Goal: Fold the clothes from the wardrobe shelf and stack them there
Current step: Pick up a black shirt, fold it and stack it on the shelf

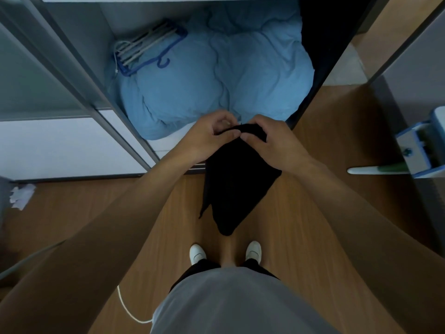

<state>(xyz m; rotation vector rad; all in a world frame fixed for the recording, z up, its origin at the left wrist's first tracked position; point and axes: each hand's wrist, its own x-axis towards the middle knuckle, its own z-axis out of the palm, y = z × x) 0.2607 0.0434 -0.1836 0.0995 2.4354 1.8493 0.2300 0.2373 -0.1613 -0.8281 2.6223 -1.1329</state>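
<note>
A black garment (236, 186) hangs in the air in front of me, over the wooden floor, its lower end tapering to a point above my shoes. My left hand (209, 136) and my right hand (269, 141) pinch its top edge side by side, fingertips almost touching. Just beyond the hands is the open wardrobe (79, 75), whose bottom compartment is filled by a bulky light-blue duvet (216, 75). No folded stack is visible in this view.
Blue and white hangers (147, 50) lie on the duvet at the back left. A sliding door panel (60, 145) stands to the left. A white cable (130, 309) and crumpled paper (21, 196) lie on the floor. A blue-white object (419, 150) juts in at right.
</note>
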